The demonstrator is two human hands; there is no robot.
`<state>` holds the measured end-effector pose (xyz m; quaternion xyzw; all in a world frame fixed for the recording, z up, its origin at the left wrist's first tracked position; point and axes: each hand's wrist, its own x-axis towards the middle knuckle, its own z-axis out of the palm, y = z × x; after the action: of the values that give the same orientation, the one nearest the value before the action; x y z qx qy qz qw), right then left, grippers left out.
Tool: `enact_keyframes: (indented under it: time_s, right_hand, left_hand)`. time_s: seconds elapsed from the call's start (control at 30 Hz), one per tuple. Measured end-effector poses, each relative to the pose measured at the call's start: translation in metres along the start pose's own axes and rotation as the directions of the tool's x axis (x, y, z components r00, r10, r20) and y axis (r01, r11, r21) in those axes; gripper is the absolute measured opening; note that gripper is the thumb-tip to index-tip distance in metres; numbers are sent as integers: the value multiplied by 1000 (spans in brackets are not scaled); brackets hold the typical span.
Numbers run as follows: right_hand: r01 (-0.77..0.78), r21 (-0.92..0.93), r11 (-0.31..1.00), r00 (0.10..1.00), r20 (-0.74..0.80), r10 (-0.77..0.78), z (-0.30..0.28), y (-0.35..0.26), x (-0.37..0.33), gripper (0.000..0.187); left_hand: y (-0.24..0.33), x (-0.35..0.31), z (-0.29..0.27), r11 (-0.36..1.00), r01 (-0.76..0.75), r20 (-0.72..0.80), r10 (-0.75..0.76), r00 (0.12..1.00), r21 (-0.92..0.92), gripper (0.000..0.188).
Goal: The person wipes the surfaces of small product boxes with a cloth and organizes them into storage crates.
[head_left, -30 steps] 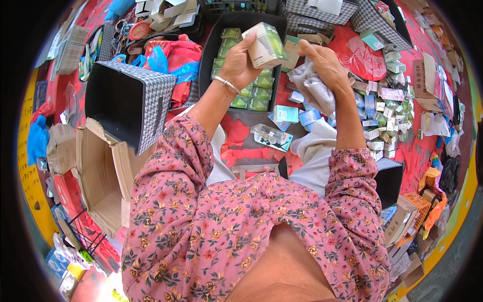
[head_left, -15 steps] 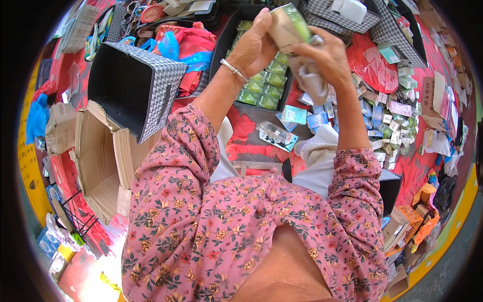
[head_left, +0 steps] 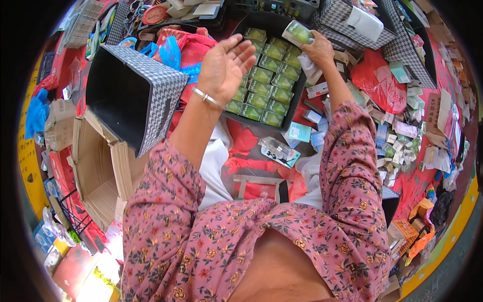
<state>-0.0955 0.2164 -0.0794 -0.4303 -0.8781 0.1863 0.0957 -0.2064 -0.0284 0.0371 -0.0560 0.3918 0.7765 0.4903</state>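
Note:
A black bin [head_left: 288, 122] in front of me holds rows of small green boxes [head_left: 261, 74]. Above its far right corner, my right hand [head_left: 319, 49] grips a matching green-and-white box [head_left: 297, 33] by its right end. A pale crumpled cloth [head_left: 310, 69] hangs from that same hand, below the box. My left hand [head_left: 227, 69] is raised over the bin's left edge, palm showing and fingers spread, with nothing in it. It hides some of the boxes on the left side.
Left of the bin lies a houndstooth-patterned box [head_left: 166, 83] with a black inside, beside an open cardboard carton [head_left: 95, 166]. Many small cartons [head_left: 397, 146] are heaped on the right. A flat teal-and-white pack [head_left: 279, 152] lies nearer my knees.
My right hand has moved the box and cloth outward to the bin's far right corner. My left hand has let go of the box and drawn back toward me.

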Motion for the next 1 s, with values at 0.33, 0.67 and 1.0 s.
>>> enact_keyframes:
  time_s: [0.33, 0.67, 1.0]
  right_hand:
    - [-69, -182, 981, 974, 200, 105, 122, -11, 55, 43]
    - [-58, -73, 996, 948, 308, 78, 129, 5, 44, 42]
    - [164, 430, 888, 963, 126, -239, 37, 56, -43, 32]
  left_hand:
    - [-5, -15, -8, 984, 139, 7, -140, 990, 110, 31]
    - [-21, -10, -7, 920, 285, 81, -317, 945, 268, 32]
    - [-48, 0, -4, 901, 328, 103, -369, 924, 284, 30]
